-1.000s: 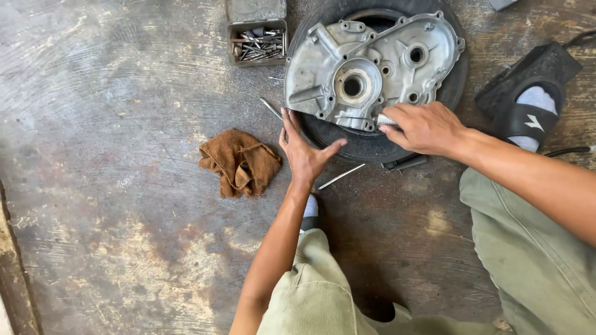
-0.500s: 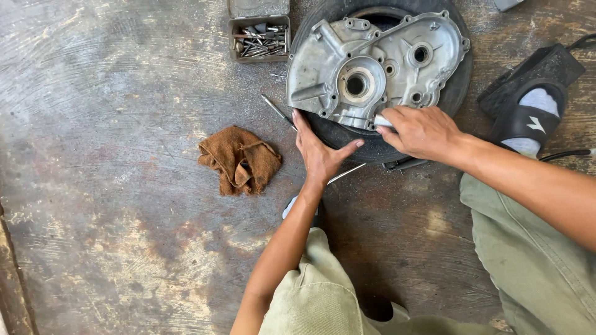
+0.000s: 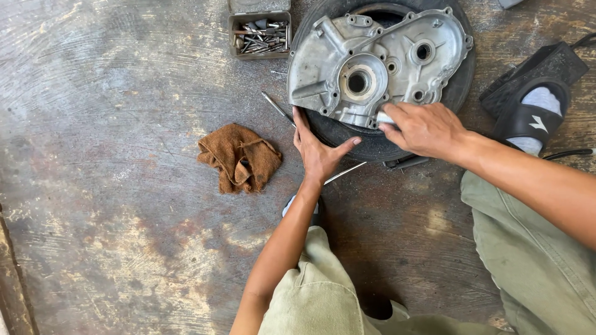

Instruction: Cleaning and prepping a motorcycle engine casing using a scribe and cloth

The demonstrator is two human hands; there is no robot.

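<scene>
A grey cast-metal engine cover (image 3: 379, 62), irregular in outline with round bores and bolt holes along its rim, lies flat on top of a black rubber tyre (image 3: 462, 87) that rests on the stained, scuffed concrete floor (image 3: 112, 186). The person's right hand (image 3: 425, 129) sits at the near edge of the cover, fingers curled over and pinched on a small pale object that touches that edge; what the object is cannot be told, as the fingers hide most of it. The left hand (image 3: 318, 149) is spread open and holds nothing, its palm pressed against the tyre's near-left wall, the fingers pointing up along the rubber toward the cover's lower left corner and the thumb stretched out to the right along the tyre. Just to the left of that hand a thin metal rod-like tool (image 3: 276, 107) lies slanted on the floor, and another slim metal rod (image 3: 345, 172) lies beside the wrist, near the tyre. A dark tool (image 3: 406, 162) lies on the floor below the right hand, partly under the tyre's edge. A crumpled brown rag (image 3: 241, 158) lies on the floor to the left, apart from the hand. A small open metal box (image 3: 259, 35) filled with bits and screws stands at the top, just left of the tyre. At the right, a foot in a grey sock and black slide sandal (image 3: 534, 115) rests near the tyre
</scene>
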